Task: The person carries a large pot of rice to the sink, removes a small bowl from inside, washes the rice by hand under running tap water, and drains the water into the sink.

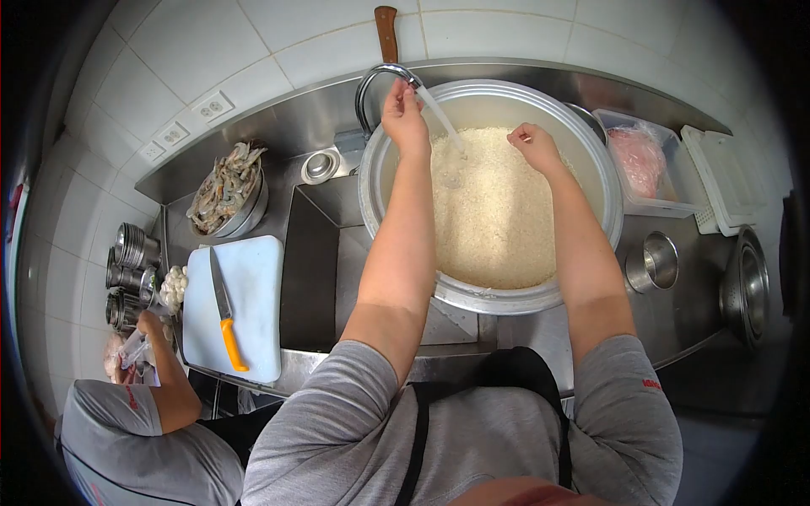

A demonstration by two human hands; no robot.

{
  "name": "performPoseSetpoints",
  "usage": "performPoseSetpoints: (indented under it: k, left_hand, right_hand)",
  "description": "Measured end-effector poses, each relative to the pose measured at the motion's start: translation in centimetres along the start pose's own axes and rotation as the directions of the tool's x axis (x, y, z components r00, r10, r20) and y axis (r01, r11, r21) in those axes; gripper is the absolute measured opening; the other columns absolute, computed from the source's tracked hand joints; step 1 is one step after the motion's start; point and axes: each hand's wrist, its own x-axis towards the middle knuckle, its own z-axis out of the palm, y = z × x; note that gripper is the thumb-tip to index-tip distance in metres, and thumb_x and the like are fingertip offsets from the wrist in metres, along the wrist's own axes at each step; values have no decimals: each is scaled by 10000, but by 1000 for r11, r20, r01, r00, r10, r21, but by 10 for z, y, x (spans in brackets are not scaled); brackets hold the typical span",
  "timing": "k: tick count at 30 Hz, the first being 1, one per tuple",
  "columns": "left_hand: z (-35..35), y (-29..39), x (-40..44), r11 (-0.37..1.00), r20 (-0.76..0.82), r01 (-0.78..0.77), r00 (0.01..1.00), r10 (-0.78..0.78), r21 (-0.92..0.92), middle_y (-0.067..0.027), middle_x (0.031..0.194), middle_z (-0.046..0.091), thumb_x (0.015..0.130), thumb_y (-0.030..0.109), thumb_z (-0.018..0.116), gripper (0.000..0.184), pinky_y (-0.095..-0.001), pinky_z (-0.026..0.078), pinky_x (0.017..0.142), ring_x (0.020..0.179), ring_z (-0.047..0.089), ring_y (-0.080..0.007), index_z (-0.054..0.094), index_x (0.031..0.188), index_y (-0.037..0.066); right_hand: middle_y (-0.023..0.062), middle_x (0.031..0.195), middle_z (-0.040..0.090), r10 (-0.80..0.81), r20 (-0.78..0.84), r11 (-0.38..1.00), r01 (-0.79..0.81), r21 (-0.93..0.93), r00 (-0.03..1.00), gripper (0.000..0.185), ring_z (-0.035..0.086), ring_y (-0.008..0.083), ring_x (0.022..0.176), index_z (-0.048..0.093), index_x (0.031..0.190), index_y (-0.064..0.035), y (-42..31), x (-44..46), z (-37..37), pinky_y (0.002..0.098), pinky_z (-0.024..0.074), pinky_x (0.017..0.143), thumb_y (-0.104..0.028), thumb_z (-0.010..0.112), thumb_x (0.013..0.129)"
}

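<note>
A large round aluminium pot [609, 181] holds a wide bed of pale rice grains [498, 219]. Above its left rim curves a chrome faucet [361, 97], and a stream of water [443, 116] falls from its spout onto the rice. My left hand [406, 122] is at the end of the spout, its fingers closed around it. Over the far right part of the rice is my right hand [533, 147], fingers curled and pinched together just above the grains. Whether anything tiny is between those fingertips is hidden.
A co-worker's hand [149, 325] is at the left. Nearby are a cutting board [253, 287] with a yellow-handled knife [224, 314], garlic [174, 289] and a bowl of raw shrimp [228, 187]. At right stand a plastic container [675, 207], a metal cup [652, 263] and metal bowls [747, 287].
</note>
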Motion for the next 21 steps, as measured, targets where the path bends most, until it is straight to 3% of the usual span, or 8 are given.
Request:
performPoseSetpoints:
  k: [3, 6, 9, 11, 12, 15, 19, 21]
  left_hand:
    - [3, -5, -6, 1000, -136, -14, 991, 16, 17, -52, 930, 577, 862, 94, 513, 187, -260, 478, 610, 857, 560, -120, 534, 1038, 34]
    - [-12, -57, -7, 852, -17, 276, 954, -300, 446, -55, 839, 571, 836, 185, 531, 207, -272, 466, 606, 779, 552, -127, 534, 996, 55]
    - [-10, -71, -28, 583, 414, -55, 759, -503, 810, -104, 854, 613, 790, 224, 562, 242, -321, 476, 643, 785, 583, -178, 589, 932, 30]
    - [-5, -71, -43, 386, 469, -281, 656, -591, 879, -117, 923, 619, 781, 179, 526, 227, -345, 475, 700, 854, 588, -239, 608, 937, 35]
    - [-4, -69, -50, 181, 476, -506, 546, -690, 843, -129, 991, 624, 773, 133, 491, 237, -370, 474, 757, 922, 594, -299, 628, 942, 39]
    - [18, -9, -51, -20, 350, -520, 602, -717, 854, -133, 1016, 616, 782, 104, 456, 280, -365, 466, 804, 978, 575, -294, 623, 998, 42]
    - [7, -6, -28, -143, 390, -698, 544, -743, 702, -128, 1123, 569, 805, 112, 453, 281, -388, 415, 892, 1052, 537, -274, 609, 1029, 46]
    - [-12, -18, -17, -188, 496, -908, 366, -787, 373, -103, 1238, 493, 829, 141, 424, 321, -425, 265, 1018, 1178, 430, -244, 576, 1101, 65]
  right_hand:
    - [99, 895, 582, -2, 0, 1000, 2, 13, 1000, 231, 571, 233, 809, 604, 836, -56, -1, 0, 0, 337, 450, 736, -280, 616, 777]
    - [99, 887, 582, -3, -5, 1000, 3, 18, 1000, 233, 571, 234, 808, 602, 830, -55, -3, 0, -2, 338, 450, 734, -282, 615, 778]
    - [77, 841, 598, -31, -37, 999, 31, -17, 999, 224, 557, 176, 745, 598, 835, -39, -6, 0, -3, 305, 448, 694, -258, 613, 792]
    - [74, 839, 600, -42, -36, 999, 41, -11, 999, 224, 559, 174, 741, 599, 837, -45, -2, 2, -1, 305, 450, 687, -263, 615, 790]
    - [74, 839, 600, -40, -33, 999, 40, -12, 999, 224, 559, 174, 741, 599, 837, -45, -2, 0, -1, 305, 450, 687, -263, 615, 790]
    - [74, 836, 602, -20, -5, 1000, 19, -5, 1000, 220, 564, 173, 742, 601, 838, -50, -7, -1, -3, 305, 453, 682, -264, 616, 788]
    - [88, 820, 604, -39, -8, 999, 39, 0, 999, 238, 576, 205, 760, 607, 829, -49, -10, 1, -1, 321, 455, 694, -280, 624, 773]
    - [99, 810, 605, -46, -14, 999, 46, 14, 999, 255, 584, 234, 772, 609, 823, -45, -15, 1, 1, 335, 456, 708, -292, 629, 763]
